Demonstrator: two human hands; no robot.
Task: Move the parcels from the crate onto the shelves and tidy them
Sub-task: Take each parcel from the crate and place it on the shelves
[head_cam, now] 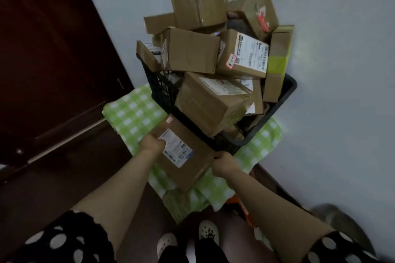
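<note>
Left grip [152,144] clasps the near-left edge of a flat brown parcel [188,168], thumb laid on top at the corner of its white shipping label [176,148]; the fingers underneath are hidden. Right grip [224,164] closes round the parcel's right-hand corner, fingers curled over the edge. Both grips are closed on this one box.

The parcel lies face up, label uppermost, its long axis running from about 11 o'clock to 5 o'clock in the view. Its far corner, marked with a small sticker, points toward 11 o'clock and sits just beside the near wall of the crate. Whether the box rests on the cloth beneath it or is lifted clear cannot be told.

At 12 o'clock from the parcel stands a black mesh crate [160,92], heaped above its rim with brown cardboard parcels [192,49] tilted every way — several carry white labels, and one at 2 o'clock has a yellow-green band. The crate sits on a green-and-white checked cloth [130,113] draped over a low counter.

A dark brown door [53,49] fills the 9 o'clock side and a pale wall [342,70] the 3 o'clock side. At 6 o'clock — black sleeves with white dots, and pale shoes [208,231] on a dark floor.
</note>
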